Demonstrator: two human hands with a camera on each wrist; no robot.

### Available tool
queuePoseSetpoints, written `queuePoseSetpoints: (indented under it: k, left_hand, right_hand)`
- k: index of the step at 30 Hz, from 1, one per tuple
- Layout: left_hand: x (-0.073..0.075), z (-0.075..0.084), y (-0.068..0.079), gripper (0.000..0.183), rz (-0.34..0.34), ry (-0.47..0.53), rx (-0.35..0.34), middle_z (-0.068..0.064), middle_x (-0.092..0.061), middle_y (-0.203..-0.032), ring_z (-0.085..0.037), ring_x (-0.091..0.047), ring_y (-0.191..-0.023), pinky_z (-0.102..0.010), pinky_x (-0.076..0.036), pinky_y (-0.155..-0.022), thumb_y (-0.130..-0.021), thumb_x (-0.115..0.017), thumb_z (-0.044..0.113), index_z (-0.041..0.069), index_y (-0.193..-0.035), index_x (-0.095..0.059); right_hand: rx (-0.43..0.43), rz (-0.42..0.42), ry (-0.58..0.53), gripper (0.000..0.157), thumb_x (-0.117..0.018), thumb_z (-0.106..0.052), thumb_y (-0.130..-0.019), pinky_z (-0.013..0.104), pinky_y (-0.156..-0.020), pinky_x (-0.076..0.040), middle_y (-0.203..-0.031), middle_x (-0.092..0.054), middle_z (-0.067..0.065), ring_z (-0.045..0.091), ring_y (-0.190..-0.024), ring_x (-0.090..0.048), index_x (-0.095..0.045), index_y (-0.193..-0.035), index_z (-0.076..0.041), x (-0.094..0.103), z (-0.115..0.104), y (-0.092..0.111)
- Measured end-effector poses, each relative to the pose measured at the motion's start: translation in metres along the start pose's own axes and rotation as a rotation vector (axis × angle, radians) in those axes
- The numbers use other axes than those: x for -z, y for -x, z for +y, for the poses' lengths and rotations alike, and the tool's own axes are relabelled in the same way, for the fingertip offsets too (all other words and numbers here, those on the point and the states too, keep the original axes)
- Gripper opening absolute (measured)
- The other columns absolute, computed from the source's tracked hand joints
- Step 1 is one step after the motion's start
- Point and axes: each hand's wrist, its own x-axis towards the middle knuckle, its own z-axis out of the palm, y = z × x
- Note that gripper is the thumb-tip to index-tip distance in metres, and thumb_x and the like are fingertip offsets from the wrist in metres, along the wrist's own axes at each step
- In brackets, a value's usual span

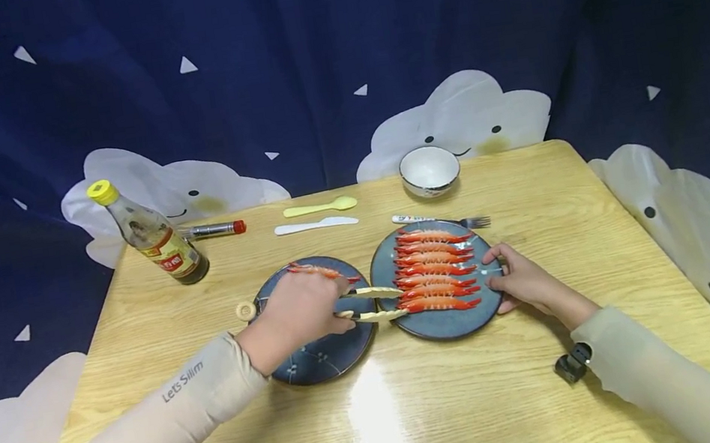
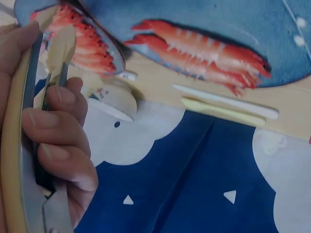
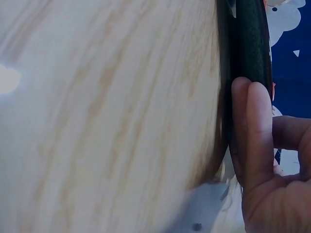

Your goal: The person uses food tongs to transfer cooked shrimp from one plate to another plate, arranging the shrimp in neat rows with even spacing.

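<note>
My left hand grips metal tongs with cream scalloped tips. The two tips stand apart and reach over the right blue plate, close to the nearest shrimp of its row. Several red-orange shrimp lie side by side on that plate. On its right rim rests my right hand, thumb above and fingers at the edge. Partly hidden under my left hand is a second blue plate. In the left wrist view it bears what looks like two shrimp lying together.
A yellow-capped sauce bottle stands back left, beside a red-ended clear tube. Behind the plates lie a yellow spoon, a white knife and a fork. A white bowl sits near the table's back edge.
</note>
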Motion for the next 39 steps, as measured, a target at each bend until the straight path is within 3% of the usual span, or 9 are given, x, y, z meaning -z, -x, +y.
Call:
queuePoseSetpoints:
  k: [7,13,19,24,31,36,39]
  left_hand:
    - [-0.008,0.011,-0.001,0.033,0.052,0.033,0.018,0.012,-0.045,-0.053,-0.006,-0.041,-0.044,-0.026,-0.03,-0.038,-0.063,-0.068,0.053,0.023,-0.07,-0.056]
    - [-0.007,0.026,0.001,0.035,0.095,0.035,0.055,0.009,-0.044,-0.05,-0.012,-0.046,-0.043,-0.03,-0.032,-0.035,-0.063,-0.068,0.054,0.022,-0.068,-0.053]
    - [-0.01,0.046,-0.005,0.038,0.166,0.075,0.006,0.007,-0.044,-0.048,-0.01,-0.048,-0.043,-0.03,-0.032,-0.034,-0.066,-0.062,0.058,0.021,-0.071,-0.053]
    - [-0.022,0.058,-0.014,0.036,0.131,0.164,-0.029,0.008,-0.039,-0.047,-0.011,-0.046,-0.045,-0.032,-0.035,-0.038,-0.072,-0.059,0.055,0.02,-0.07,-0.05]
    - [-0.04,0.055,-0.024,0.037,0.087,0.199,-0.025,0.008,-0.038,-0.047,-0.009,-0.042,-0.044,-0.031,-0.035,-0.04,-0.071,-0.061,0.054,0.021,-0.063,-0.044]
    - [-0.038,0.049,-0.025,0.037,0.042,0.218,-0.033,0.008,-0.038,-0.045,-0.008,-0.041,-0.043,-0.029,-0.033,-0.039,-0.071,-0.059,0.057,0.022,-0.066,-0.048]
    - [-0.036,0.041,-0.019,0.039,0.055,0.205,-0.02,0.009,-0.037,-0.045,-0.006,-0.039,-0.04,-0.028,-0.031,-0.037,-0.07,-0.056,0.06,0.022,-0.068,-0.05]
  right_hand:
    - [-0.003,0.009,0.003,0.039,-0.048,0.0,-0.084,0.041,-0.052,-0.048,-0.078,-0.042,0.016,0.022,-0.052,-0.056,-0.029,-0.117,-0.007,0.0,-0.001,0.001]
    - [-0.004,0.011,-0.005,0.04,-0.048,0.002,-0.083,0.042,-0.051,-0.048,-0.079,-0.044,0.017,0.025,-0.052,-0.057,-0.029,-0.117,-0.006,0.001,0.001,0.0]
    - [-0.004,0.013,0.0,0.04,-0.048,0.001,-0.083,0.042,-0.051,-0.048,-0.079,-0.043,0.016,0.025,-0.053,-0.057,-0.029,-0.117,-0.006,0.003,0.001,0.0]
    - [0.0,0.003,-0.022,0.041,-0.048,0.003,-0.083,0.042,-0.051,-0.048,-0.081,-0.046,0.018,0.026,-0.054,-0.058,-0.028,-0.117,-0.006,-0.001,0.001,-0.001]
    - [-0.005,-0.007,-0.041,0.041,-0.047,0.003,-0.082,0.043,-0.05,-0.047,-0.083,-0.048,0.019,0.027,-0.052,-0.058,-0.028,-0.117,-0.006,-0.003,0.001,-0.001]
    - [-0.008,0.0,-0.033,0.041,-0.048,0.003,-0.082,0.043,-0.051,-0.047,-0.08,-0.046,0.018,0.026,-0.051,-0.057,-0.029,-0.117,-0.007,-0.001,0.001,0.0]
    - [-0.007,0.002,-0.028,0.041,-0.048,0.003,-0.082,0.043,-0.051,-0.047,-0.079,-0.045,0.017,0.025,-0.05,-0.056,-0.029,-0.117,-0.007,0.0,0.001,0.0]
